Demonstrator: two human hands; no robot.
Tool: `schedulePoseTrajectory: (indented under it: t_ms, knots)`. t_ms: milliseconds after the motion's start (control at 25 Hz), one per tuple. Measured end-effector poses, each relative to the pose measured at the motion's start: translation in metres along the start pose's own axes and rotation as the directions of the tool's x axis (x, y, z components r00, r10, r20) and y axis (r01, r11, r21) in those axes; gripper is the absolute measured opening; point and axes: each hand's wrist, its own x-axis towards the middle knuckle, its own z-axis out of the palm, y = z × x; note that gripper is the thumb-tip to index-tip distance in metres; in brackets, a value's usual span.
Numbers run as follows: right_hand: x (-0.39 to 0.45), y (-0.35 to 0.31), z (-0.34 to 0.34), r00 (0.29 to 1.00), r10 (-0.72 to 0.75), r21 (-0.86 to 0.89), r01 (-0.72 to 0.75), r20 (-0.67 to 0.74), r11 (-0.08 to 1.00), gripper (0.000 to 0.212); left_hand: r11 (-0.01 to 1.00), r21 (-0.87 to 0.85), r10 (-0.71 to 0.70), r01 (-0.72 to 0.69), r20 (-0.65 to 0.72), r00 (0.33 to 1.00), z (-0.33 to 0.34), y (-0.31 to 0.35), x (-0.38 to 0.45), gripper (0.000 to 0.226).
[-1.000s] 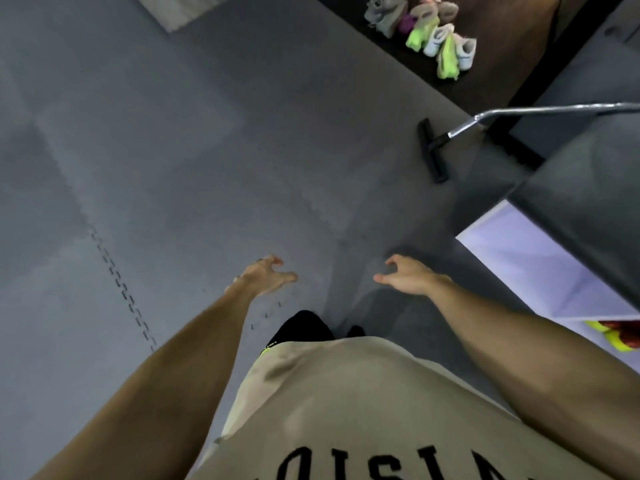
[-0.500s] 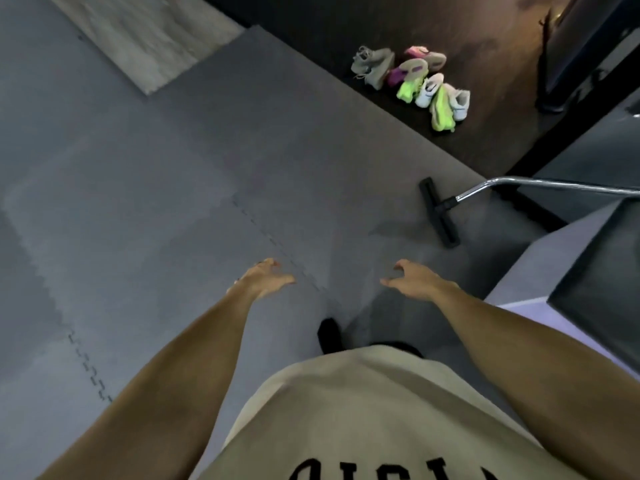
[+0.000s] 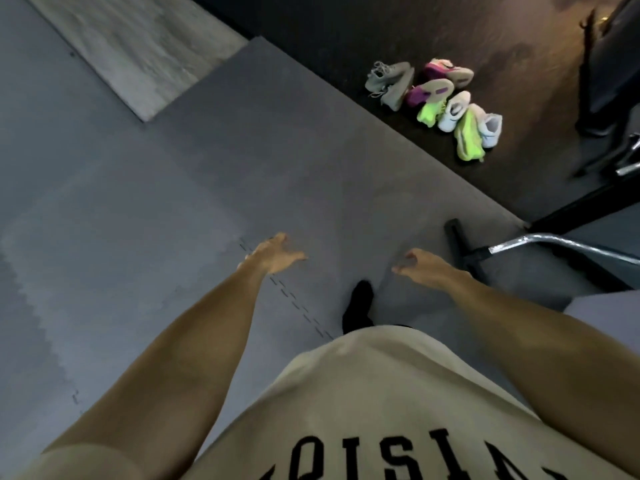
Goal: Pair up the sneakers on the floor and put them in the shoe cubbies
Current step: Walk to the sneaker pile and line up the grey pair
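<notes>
**Sneakers heaped on the dark floor, both hands bare**

Sneakers (image 3: 438, 105) lie in a loose heap on the dark floor (image 3: 346, 36) at the far side, just past the edge of the grey mat (image 3: 173, 220) and well apart from the person. The heap mixes colours: two grey ones (image 3: 391, 83) on its left, two with magenta and pale soles (image 3: 440, 79) behind, two white ones (image 3: 457, 110) and two neon yellow-green ones (image 3: 467, 138) toward its right. They touch and overlap, some tipped on their sides; the picture is soft there, so which lies on which I cannot tell.

Nearest, a beige shirt (image 3: 381, 410) with black lettering fills the lower edge, and one black shoe (image 3: 358, 304) stands on the mat below it. Both bare forearms reach forward over the mat. The left hand (image 3: 273, 254) holds nothing, fingers loosely spread and relaxed, touching nothing. The right hand (image 3: 420, 265) is likewise free, fingers slack and a little curled, thumb toward the other hand.

Beside the right hand, a black foot (image 3: 459, 244) joined to a chrome tube (image 3: 554, 242) rests on the mat. Far left, a pale wood-grain panel (image 3: 138, 53) meets the mat.
</notes>
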Motion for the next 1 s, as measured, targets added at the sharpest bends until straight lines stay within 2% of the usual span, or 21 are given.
schedulePoseTrajectory:
  t_ms: [80,360,560,640,720,840,1000]
  knots:
    - [0.039,-0.029,-0.039,0.999,-0.021,-0.002,0.021,0.027,1.000,0.072,1.000,-0.014,0.026,-0.026,-0.016,1.000,-0.037,0.033,0.022,0.104]
    - [0.159,-0.129,-0.163,1.000,-0.019,0.018,0.019,0.011,1.000,0.074,0.996,-0.082,-0.039,0.034,-0.055,0.998,-0.146,0.108,0.146,0.099]
    - [0.252,-0.191,-0.222,1.000,0.018,0.059,-0.018,-0.003,0.998,0.079,0.998,-0.049,0.030,-0.031,-0.036,0.999,-0.228,0.158,0.233,0.070]
    - [0.283,-0.223,-0.251,0.999,0.040,0.076,-0.039,-0.013,0.996,0.077,0.998,-0.040,0.038,-0.038,-0.021,0.999,-0.269,0.177,0.273,0.064]
    - [0.313,-0.256,-0.277,0.998,0.058,0.091,-0.059,0.004,0.994,0.077,0.999,-0.026,0.043,-0.043,-0.015,0.999,-0.313,0.199,0.306,0.068]
    - [0.350,-0.294,-0.316,0.996,0.079,0.137,-0.074,-0.031,0.988,0.080,0.999,0.031,0.035,-0.034,-0.030,0.999,-0.367,0.227,0.351,0.084]
    - [0.404,-0.327,-0.367,0.994,0.102,0.185,-0.093,-0.042,0.978,0.081,0.989,0.115,0.087,-0.088,0.020,0.996,-0.424,0.281,0.417,0.076]
